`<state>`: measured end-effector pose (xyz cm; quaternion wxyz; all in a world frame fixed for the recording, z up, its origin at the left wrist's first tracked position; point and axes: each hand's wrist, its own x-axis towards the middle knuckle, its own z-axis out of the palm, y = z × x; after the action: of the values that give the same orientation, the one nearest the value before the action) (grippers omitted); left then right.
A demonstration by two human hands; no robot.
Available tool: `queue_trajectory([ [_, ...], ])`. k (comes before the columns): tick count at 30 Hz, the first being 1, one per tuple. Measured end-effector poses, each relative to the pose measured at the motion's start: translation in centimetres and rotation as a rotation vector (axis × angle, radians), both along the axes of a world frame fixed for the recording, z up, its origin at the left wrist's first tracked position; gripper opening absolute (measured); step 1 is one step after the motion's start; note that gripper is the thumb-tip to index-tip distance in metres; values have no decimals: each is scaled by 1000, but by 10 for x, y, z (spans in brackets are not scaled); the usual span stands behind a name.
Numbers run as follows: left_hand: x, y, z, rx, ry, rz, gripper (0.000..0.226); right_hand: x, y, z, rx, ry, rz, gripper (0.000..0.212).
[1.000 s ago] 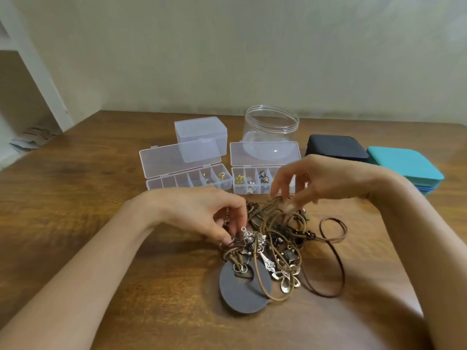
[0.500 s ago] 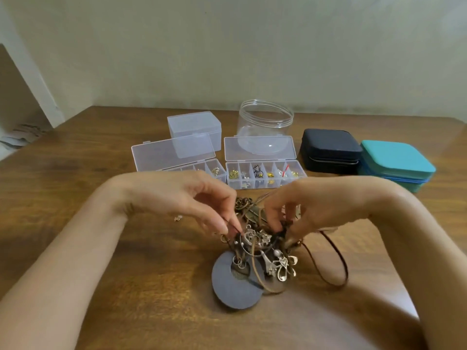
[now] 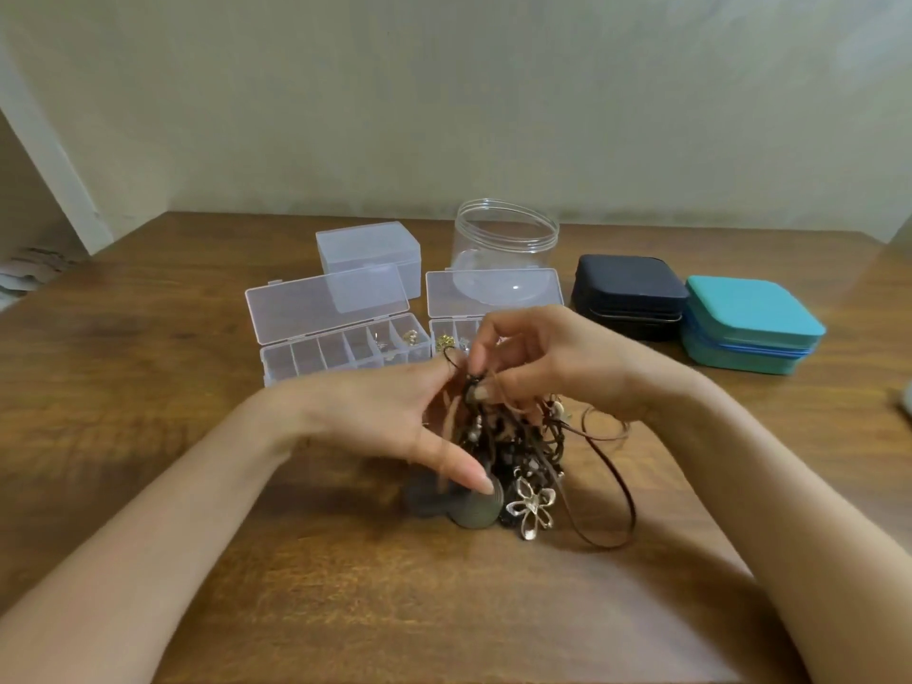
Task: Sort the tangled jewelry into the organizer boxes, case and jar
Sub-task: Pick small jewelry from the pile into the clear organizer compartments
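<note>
1. The cord tangle (image 3: 508, 446) (brown leather cords with pendants) hangs between both hands at the near centre of the wooden table (image 3: 197, 510). Its bottom end seems to rest on the wood: a round disc pendant (image 3: 474, 513) and a metal flower pendant (image 3: 533, 506). My guess is it's held up so the pendant weight pulls the cords straight and shows the knots.
2. The left hand (image 3: 385, 417) is curled round the left side of the bundle and acts as the anchor. One cord loops over a raised fingertip. One finger stretches down to the disc pendant.
3. The right hand (image 3: 557, 362) pinches a cord at the top of the bundle, with the other fingers arched clear. It looks like the picking hand, working one strand free.
4. A loose cord loop (image 3: 617, 491) trails right and near, apart from the knot. It's probably the easiest strand to free.
5. The containers sit in a far row within reach.
   - The left organizer box (image 3: 340, 350) and the right organizer box (image 3: 493, 293) have their lids up, so a freed piece can drop straight in. A few small pieces are already in them.
   - The clear jar (image 3: 506, 234) has no lid.
   - The small clear box (image 3: 367, 251), the black case (image 3: 629, 293) and the teal case (image 3: 750, 320) are closed.
6. Both forearms come in from the near corners. The wrists are raised off the table and the hands meet over the tangle.
</note>
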<state>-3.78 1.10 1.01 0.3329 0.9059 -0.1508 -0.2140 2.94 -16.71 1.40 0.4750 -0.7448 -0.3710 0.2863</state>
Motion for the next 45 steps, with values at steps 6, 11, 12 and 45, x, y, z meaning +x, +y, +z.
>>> queue_trajectory([
  [6,2,-4,-5,-9,-81,-26,30,-2,5,-1,156,-3,-91,22],
  [11,11,7,-9,49,-164,18,18,1,-11,17,125,-352,-160,17],
  [12,12,6,-8,-5,-149,29,15,-1,-16,23,117,-309,-81,13],
  [45,5,11,-4,-319,264,-41,22,6,-48,32,-607,-371,82,15],
])
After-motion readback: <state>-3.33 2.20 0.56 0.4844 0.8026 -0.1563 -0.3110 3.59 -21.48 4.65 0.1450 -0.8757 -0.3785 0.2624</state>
